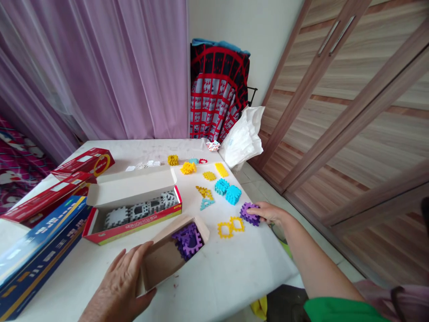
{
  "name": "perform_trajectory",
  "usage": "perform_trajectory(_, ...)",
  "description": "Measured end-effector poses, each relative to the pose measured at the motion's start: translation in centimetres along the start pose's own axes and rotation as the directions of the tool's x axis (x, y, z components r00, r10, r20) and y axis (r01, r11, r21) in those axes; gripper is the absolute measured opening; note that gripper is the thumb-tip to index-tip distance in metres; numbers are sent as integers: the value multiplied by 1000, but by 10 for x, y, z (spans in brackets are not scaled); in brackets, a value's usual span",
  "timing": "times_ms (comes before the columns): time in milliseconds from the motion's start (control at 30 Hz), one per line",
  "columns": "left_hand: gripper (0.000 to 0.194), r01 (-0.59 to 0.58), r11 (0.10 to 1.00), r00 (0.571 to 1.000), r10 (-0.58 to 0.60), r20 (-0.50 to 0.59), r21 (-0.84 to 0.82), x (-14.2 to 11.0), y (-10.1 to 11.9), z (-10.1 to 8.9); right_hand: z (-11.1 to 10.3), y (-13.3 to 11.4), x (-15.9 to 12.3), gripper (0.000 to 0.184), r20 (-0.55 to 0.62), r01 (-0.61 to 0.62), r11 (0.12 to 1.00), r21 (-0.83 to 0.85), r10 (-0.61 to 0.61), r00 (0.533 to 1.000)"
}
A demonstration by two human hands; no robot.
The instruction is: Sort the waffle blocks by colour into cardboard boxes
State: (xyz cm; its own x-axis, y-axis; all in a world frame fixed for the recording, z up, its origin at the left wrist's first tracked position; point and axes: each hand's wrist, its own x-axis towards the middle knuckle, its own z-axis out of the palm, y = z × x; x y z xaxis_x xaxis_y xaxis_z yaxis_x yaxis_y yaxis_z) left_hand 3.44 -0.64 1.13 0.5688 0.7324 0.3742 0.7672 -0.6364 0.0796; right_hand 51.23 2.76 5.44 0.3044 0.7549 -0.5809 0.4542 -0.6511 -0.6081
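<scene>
My left hand grips the near left end of an open cardboard box, fingers over its rim and thumb low on its side. Purple toothed plastic building pieces lie inside, bunched at its right end. At the table's right edge, my right hand is closed on a stack of purple interlocking blocks. Just left of that stack lie two yellow toothed frames. Two turquoise block stacks stand beyond it. Yellow and light-blue triangular pieces lie near the box's far side.
A red open box holds grey blocks. Blue boxes and red boxes line the table's left side. Yellow blocks sit farther back. A white bag hangs at the far right corner; wardrobe doors rise beyond.
</scene>
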Motion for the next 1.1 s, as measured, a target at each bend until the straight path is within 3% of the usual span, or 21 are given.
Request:
perform_trajectory(200,87,-41,999,999,41,2,25,-1,-13,0,-2,-9,17,35,82,42,988,-150,-30,996)
perform_trajectory(400,85,-29,1000,999,29,16,11,4,-13,-4,-9,-8,15,43,128,91,991,-95,-78,989)
perform_trajectory(700,89,-11,1000,994,9,105,17,7,-11,-7,-11,-12,8,65,8,29,991,-129,-28,1000)
perform_trajectory(833,87,1,1000,995,-2,96,14,10,-3,-12,-15,-15,9,59,-129,65,975,-211,-94,987)
perform_trajectory(900,84,19,1000,996,-21,83,20,11,2,-15,-9,-25,-5,48,-261,114,941,-319,-203,944)
perform_trajectory(967,81,51,998,996,-54,67,37,12,8,-17,8,-44,-33,33,-350,217,888,-406,-370,860)
perform_trajectory(1033,79,78,996,996,-80,48,49,12,16,-20,39,-67,-71,26,-289,439,816,-376,-554,781)
perform_trajectory(1100,79,89,995,995,-91,29,55,14,25,-23,79,-90,-108,24,-83,632,674,-383,-707,703)
